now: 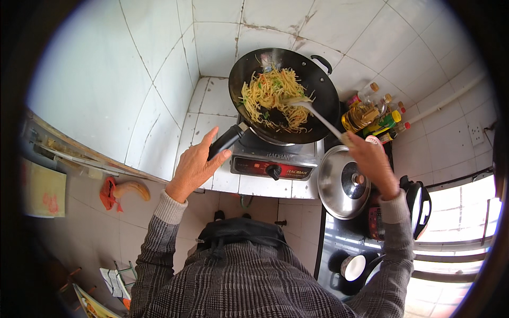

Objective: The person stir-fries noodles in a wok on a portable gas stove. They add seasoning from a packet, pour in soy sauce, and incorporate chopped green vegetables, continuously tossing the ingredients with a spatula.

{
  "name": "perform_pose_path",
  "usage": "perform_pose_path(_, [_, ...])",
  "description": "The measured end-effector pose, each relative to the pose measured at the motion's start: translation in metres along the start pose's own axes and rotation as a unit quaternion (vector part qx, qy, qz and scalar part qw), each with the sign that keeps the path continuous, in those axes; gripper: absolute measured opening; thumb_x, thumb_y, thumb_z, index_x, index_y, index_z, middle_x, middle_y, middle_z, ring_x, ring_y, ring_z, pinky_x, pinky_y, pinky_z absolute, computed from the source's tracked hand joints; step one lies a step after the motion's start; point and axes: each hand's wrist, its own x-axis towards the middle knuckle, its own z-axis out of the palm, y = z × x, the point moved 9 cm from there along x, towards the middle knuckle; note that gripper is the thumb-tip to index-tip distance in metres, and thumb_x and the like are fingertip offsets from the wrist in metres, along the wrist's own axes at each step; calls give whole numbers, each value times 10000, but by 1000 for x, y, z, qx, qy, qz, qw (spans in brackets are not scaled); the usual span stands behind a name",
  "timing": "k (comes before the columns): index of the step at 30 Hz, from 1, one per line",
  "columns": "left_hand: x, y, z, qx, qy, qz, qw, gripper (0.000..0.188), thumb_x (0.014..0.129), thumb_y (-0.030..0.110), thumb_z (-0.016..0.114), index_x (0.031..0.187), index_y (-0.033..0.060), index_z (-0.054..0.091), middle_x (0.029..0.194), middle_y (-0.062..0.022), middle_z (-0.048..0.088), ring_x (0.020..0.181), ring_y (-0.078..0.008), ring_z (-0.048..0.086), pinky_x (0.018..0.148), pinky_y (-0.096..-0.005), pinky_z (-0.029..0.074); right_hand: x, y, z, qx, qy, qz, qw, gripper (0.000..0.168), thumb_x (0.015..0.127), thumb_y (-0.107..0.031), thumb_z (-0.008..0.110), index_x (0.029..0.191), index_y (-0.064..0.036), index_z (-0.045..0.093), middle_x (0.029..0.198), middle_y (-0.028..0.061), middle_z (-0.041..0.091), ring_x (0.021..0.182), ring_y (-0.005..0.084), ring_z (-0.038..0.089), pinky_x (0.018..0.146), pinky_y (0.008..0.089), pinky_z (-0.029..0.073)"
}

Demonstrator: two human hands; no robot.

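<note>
A black wok sits tilted over a portable cooktop. Shredded, noodle-like yellow food with green and orange bits fills its middle and left. My left hand is loosely around the wok's long black handle, which runs between thumb and forefinger; the other fingers are hidden. In my right hand, slightly blurred, is the handle of a metal spatula. The spatula's head lies among the food at the right of the heap. A black loop handle stands on the wok's far right rim.
Close below my right hand leans a steel lid with a knob. Several bottles stand right of the wok. On the dark counter are a white bowl and a black-handled appliance. Tiled walls bound the left and back.
</note>
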Motion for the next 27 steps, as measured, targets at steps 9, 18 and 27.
perform_pose_path(9, [3,8,1,16,16,17,1000,791,942,574,524,1401,-60,405,698,-151,592,663,-267,622,630,-375,483,-2,-1,-26,-243,-5,-19,970,431,910,-190,575,1334,-205,502,811,174,666,738,351,656,634,466,511])
perform_pose_path(18, [-1,1,-1,13,13,-10,1000,819,936,606,508,1401,-60,406,669,-124,573,643,-230,607,612,-360,475,31,-34,10,-22,66,-54,996,460,917,-200,570,1370,-161,501,786,184,669,720,391,638,646,521,480])
perform_pose_path(27, [-2,3,0,-1,12,-10,1000,805,941,592,506,1418,-47,396,644,-95,537,625,-211,574,603,-351,456,0,-8,-20,-54,2,17,998,401,945,-252,503,1328,-139,542,844,191,681,794,390,650,712,521,486])
